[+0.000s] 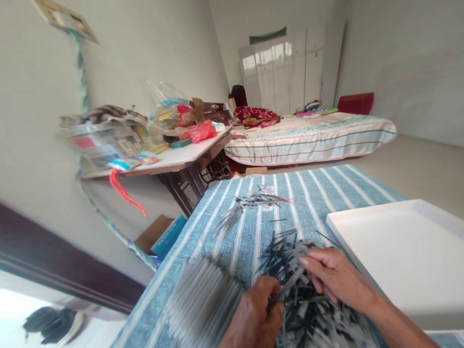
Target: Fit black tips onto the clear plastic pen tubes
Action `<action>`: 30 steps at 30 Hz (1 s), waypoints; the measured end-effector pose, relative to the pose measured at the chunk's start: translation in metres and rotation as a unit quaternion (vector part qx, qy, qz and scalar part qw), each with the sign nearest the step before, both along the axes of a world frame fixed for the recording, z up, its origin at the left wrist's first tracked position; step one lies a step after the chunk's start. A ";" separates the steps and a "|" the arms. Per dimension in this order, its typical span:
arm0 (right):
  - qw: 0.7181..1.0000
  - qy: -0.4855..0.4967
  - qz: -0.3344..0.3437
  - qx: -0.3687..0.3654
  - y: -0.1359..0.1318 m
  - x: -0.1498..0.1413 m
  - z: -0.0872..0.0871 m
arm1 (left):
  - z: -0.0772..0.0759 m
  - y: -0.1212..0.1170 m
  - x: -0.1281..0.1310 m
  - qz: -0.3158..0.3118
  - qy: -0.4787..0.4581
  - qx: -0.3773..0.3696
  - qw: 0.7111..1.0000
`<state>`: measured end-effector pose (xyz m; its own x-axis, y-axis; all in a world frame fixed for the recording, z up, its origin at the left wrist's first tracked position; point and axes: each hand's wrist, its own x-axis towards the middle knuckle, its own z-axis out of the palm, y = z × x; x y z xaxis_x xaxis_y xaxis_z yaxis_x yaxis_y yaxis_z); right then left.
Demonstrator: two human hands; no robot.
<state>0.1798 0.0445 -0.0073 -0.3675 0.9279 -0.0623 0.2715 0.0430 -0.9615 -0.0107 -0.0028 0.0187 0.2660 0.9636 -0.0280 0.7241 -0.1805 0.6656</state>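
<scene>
My left hand (255,309) is closed round the lower end of a slim grey strip (293,284). At the strip's upper end, the thumb and fingers of my right hand (335,276) pinch together. Below and between both hands spreads a loose heap of short black and grey strips (308,314), partly covered by the hands. Left of my left hand lies a row of long grey tube-like sticks (203,297), side by side and blurred. Farther off on the striped cloth (250,241) are a small bundle of grey strips (231,217) and a scatter of dark thin pieces (261,199).
A white shallow tray or lid (402,256) rests at the right. Beyond the left edge stands a side table (181,157) with bags and a red cord (125,193). Below it is a blue box (170,237). A bed (311,137) stands behind.
</scene>
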 end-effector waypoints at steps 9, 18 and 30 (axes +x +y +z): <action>0.983 0.121 0.106 -0.093 -0.001 -0.001 -0.014 | -0.018 0.002 -0.014 -0.036 -0.089 -0.078 0.992; 0.988 0.063 0.102 -0.095 -0.001 -0.003 -0.017 | -0.028 0.004 -0.023 -0.041 -0.120 -0.087 0.988; 0.986 0.067 0.114 -0.105 0.000 -0.003 -0.020 | -0.029 0.002 -0.022 -0.029 -0.114 -0.100 0.988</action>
